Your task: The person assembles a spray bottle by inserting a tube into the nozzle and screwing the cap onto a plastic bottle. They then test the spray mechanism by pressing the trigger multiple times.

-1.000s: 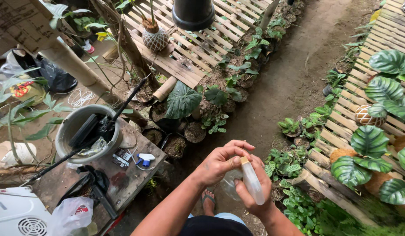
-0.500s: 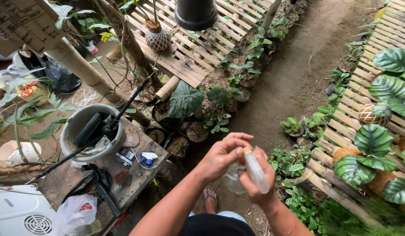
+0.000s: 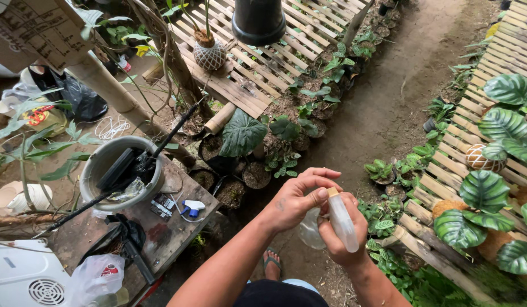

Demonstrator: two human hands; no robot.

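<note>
My right hand (image 3: 346,236) grips a slim, cloudy-white plastic tube with an orange tip (image 3: 342,220), held upright over the dirt path (image 3: 383,113). My left hand (image 3: 297,199) pinches that orange tip between thumb and forefinger. A clear rounded plastic bottle (image 3: 311,230) sits just behind both hands; I cannot tell which fingers carry it. At left, a worn wooden counter (image 3: 172,227) bears a grey round bucket (image 3: 104,165) and a white-and-blue spray nozzle (image 3: 192,207).

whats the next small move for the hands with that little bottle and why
Probably twist the top with the left hand: its thumb and fingers pinch the tan cap end of the small white bottle, which the right hand grips around its body.
</note>
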